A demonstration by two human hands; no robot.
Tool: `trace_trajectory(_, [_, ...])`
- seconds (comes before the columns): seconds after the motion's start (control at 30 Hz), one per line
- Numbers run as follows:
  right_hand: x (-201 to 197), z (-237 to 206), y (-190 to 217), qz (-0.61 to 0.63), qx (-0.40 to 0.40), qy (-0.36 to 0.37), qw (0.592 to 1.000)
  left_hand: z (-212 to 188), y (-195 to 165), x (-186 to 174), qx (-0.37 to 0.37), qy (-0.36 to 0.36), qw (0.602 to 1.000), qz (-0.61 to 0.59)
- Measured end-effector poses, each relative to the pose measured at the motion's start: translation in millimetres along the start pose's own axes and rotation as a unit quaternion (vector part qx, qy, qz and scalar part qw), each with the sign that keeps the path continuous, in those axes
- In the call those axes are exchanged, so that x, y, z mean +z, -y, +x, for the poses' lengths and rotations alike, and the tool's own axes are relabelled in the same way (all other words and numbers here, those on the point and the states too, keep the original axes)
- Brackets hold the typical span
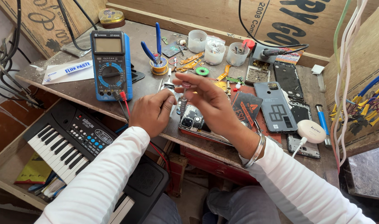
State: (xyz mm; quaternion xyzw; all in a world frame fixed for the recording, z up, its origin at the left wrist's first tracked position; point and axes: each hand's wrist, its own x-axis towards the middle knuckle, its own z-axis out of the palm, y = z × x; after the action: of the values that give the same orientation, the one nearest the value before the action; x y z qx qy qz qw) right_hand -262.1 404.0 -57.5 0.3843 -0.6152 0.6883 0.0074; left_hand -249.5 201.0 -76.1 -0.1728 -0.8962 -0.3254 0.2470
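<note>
A blue-cased multimeter with grey screen [111,64], a black keyboard with white keys [69,141], a grey-blue phone back cover [275,106] and what looks like a silver-tipped screwdriver [183,97], amid white sleeves [98,182].

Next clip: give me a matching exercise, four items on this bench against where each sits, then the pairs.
Things:
1. multimeter
2. toy keyboard
3. white puck-shaped device
4. opened phone

Places:
a. right end of the bench, cable plugged in
b. under the hands
c. left of the hands, on the bench
d. below the bench edge, lower left

Pairs: 1-c, 2-d, 3-a, 4-b
</note>
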Motion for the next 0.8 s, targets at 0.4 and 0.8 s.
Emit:
trace_trajectory(0.4, [6, 5, 2, -0.072, -0.032, 0.018, 0.997, 2, 6, -2, 0.018, 0.01, 0.999, 0.034])
trace_trajectory(0.8, [13, 11, 6, -0.164, -0.062, 0.004, 0.984, 3, 11, -8, 0.015, 0.016, 0.999, 0.036])
